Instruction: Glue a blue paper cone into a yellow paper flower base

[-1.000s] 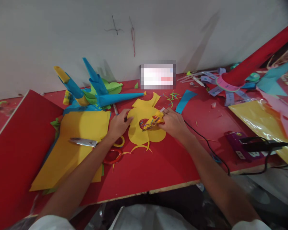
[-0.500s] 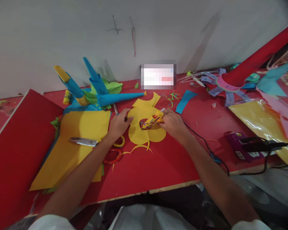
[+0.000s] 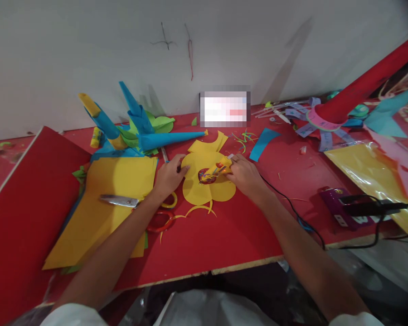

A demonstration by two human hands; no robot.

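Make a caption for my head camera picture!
Left hand at the edge of a yellow paper flower, right hand gripping a glue gun.

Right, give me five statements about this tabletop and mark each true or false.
The right hand holds a yellow glue gun. True.
The blades of the scissors lie on yellow paper sheets. True.
The left hand holds those scissors. False: it is at the edge of the yellow paper flower.
The paper strip beyond the right hand is green. False: it is blue.
A pink band circles the red tube near its lower end. True.
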